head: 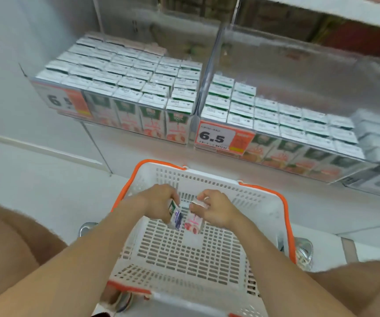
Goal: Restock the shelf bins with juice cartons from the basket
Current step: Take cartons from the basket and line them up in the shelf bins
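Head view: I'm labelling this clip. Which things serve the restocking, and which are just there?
Job: left hand, right hand, purple-print carton, pink carton, basket, left bin, right bin.
Just there: price tag, upper shelf, chrome frame.

One white basket (285,209) holds two juice cartons: one purple-printed carton (176,217) and one pink-printed carton (193,223). Two hands, the left hand (159,202) and the right hand (216,208), grip one each. Beyond the basket stand two clear shelf bins, a left bin (184,48) and a right bin (299,72), each bearing one price tag.

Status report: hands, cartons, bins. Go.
Left hand grips purple-print carton in basket. Right hand grips pink-print carton. Right bin has room at the back. Path to shelf looks open.
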A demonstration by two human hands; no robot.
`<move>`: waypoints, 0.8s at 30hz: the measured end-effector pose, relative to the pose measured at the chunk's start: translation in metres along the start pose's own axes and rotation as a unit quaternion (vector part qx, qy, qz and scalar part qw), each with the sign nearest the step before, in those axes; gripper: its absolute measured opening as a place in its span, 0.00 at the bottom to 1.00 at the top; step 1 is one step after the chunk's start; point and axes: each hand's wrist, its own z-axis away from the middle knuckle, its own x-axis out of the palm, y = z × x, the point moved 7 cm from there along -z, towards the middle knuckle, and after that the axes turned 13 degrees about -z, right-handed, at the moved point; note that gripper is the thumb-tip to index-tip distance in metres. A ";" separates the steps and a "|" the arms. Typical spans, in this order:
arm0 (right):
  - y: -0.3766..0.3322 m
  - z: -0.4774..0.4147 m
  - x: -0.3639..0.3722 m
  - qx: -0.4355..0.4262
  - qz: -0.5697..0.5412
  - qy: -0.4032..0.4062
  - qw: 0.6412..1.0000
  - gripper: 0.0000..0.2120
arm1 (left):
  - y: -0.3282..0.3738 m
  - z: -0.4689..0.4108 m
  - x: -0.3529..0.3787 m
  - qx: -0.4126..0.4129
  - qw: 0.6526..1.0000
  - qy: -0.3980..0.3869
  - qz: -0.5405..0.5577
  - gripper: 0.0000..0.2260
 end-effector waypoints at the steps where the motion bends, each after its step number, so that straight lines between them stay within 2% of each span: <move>1: -0.010 0.006 0.001 -0.001 -0.012 -0.025 1.000 0.22 | 0.004 0.012 -0.013 0.012 1.000 -0.001 -0.005 0.25; 4: -0.039 0.022 -0.003 -0.025 -0.042 -0.053 0.997 0.22 | 0.020 0.049 -0.050 0.036 0.999 -0.009 -0.039 0.21; 8: -0.086 0.048 -0.012 -0.101 -0.037 0.016 0.994 0.16 | 0.030 0.089 -0.098 0.054 0.992 0.053 -0.099 0.24; 11: -0.138 0.076 -0.019 -0.183 -0.018 0.080 0.980 0.11 | 0.033 0.118 -0.132 0.066 0.989 0.117 -0.060 0.25; 13: -0.174 0.095 -0.026 -0.224 -0.045 0.121 0.966 0.11 | 0.034 0.137 -0.155 0.078 0.982 0.174 -0.004 0.24; 15: -0.208 0.112 -0.038 -0.258 -0.089 0.178 0.945 0.10 | 0.033 0.157 -0.180 0.086 0.963 0.240 0.090 0.23; 18: -0.252 0.135 -0.061 -0.296 -0.137 0.268 0.907 0.07 | 0.030 0.182 -0.215 0.121 0.916 0.327 0.200 0.16; 20: -0.276 0.146 -0.077 -0.295 -0.145 0.300 0.895 0.06 | 0.025 0.192 -0.240 0.125 0.885 0.397 0.207 0.13; 24: -0.311 0.139 -0.098 -0.250 -0.142 0.276 0.917 0.08 | -0.002 0.198 -0.284 0.078 0.840 0.512 0.159 0.10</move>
